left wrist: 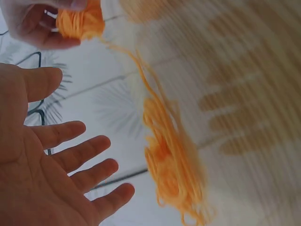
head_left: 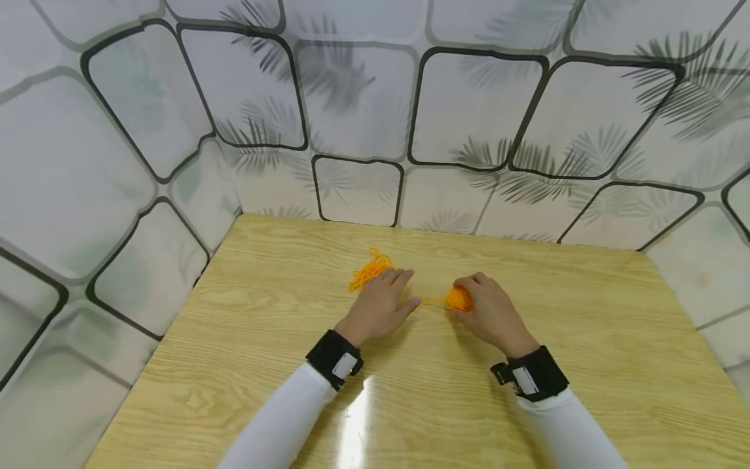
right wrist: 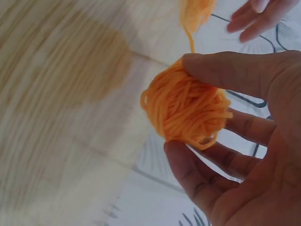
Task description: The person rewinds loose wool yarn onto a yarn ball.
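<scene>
A small wound ball of orange yarn [head_left: 458, 299] is gripped by my right hand [head_left: 491, 311]. The right wrist view shows the thumb on one side of the yarn ball [right wrist: 188, 106] and curled fingers on the other. From the ball a strand leads left to a loose heap of orange yarn [head_left: 372, 268] on the table. My left hand [head_left: 379, 306] hovers beside that heap with spread fingers. In the left wrist view the palm of the left hand [left wrist: 51, 155] is bare, and the loose yarn [left wrist: 171, 165] lies past the fingertips.
A wood-grain table [head_left: 263, 365] spreads under both hands, with a bright light reflection near its front. Behind it and at the sides stand walls [head_left: 363, 98] patterned with stone outlines and leaves. Black bands [head_left: 335, 359] wrap both wrists.
</scene>
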Demonstrator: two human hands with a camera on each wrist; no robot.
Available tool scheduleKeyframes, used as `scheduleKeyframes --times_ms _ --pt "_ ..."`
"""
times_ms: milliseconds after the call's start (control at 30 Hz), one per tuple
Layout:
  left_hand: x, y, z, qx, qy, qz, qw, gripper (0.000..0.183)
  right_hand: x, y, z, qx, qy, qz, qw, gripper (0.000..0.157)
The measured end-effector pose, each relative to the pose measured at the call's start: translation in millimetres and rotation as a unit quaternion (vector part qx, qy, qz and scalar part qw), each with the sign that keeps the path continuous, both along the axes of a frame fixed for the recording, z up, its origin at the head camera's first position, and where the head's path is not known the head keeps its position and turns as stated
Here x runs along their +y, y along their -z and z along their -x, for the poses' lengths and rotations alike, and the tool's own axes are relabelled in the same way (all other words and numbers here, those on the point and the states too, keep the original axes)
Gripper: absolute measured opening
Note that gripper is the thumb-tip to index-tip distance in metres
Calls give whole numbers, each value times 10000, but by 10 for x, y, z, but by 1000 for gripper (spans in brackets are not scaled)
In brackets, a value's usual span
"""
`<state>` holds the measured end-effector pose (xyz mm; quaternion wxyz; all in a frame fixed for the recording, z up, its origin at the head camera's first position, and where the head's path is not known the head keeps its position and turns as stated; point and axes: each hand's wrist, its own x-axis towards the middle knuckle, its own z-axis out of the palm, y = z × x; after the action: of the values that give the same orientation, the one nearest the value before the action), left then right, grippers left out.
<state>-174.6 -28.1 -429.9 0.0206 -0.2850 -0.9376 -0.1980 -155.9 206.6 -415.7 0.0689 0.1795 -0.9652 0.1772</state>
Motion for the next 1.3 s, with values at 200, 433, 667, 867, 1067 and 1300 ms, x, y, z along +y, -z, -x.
scheduleKeyframes --times_ms 200,433,667,867,1067,1300 --pt "143 -56 -68 -1395 422 -1469 9784 60 -98 -139 -111 602 -421 813 9940 48" --pt "147 -149 -113 -2223 486 -2927 9287 40 -136 -193 -162 1112 -431 1859 9753 47" --pt "103 -298 -244 -2484 515 -3574 8988 28 -153 -169 -178 778 -70 2829 9560 47" --pt "93 -524 -422 -2722 748 -3886 8771 29 -176 -210 -145 -405 347 4270 9027 48" --pt "121 -595 -500 -2899 1034 -4228 8524 32 -180 -318 -125 -1315 395 5198 8432 51" --pt "227 -379 -429 -3074 1268 -4347 8369 33 -203 -455 -93 -1965 33 6351 7470 49"
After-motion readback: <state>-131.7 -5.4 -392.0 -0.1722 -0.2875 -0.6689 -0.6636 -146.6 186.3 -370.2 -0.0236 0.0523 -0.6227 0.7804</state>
